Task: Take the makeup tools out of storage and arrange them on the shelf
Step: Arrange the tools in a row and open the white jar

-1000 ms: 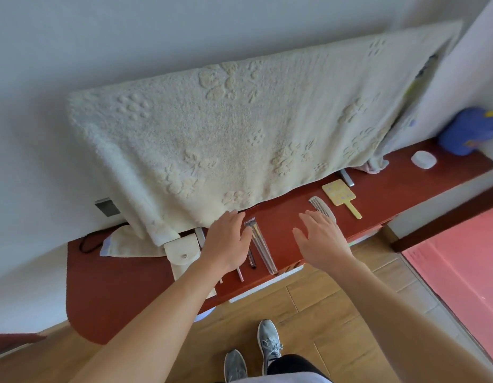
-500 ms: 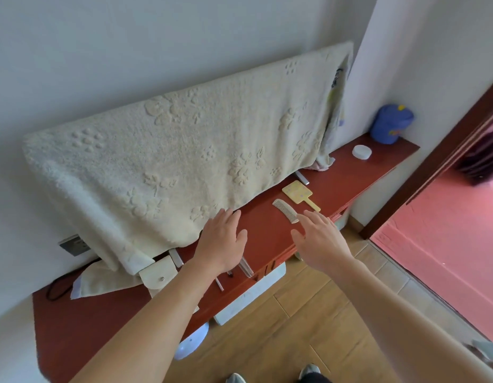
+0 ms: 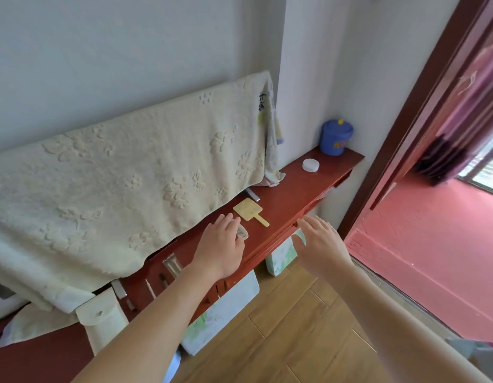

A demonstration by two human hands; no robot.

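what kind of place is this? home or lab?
Probably a home, a bedroom or hallway. A long red-brown wooden shelf against the white wall carries a yellow hand mirror, a cream embossed towel drapes behind it, and the floor is wood plank.

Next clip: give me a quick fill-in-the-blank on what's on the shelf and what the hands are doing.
1. The hand mirror on the shelf is ____ in colour.
2. The left hand is spread open over the comb; the right hand holds ____.
3. The lidded tub at the shelf's far end is ____.
Missing words: yellow; nothing; blue.
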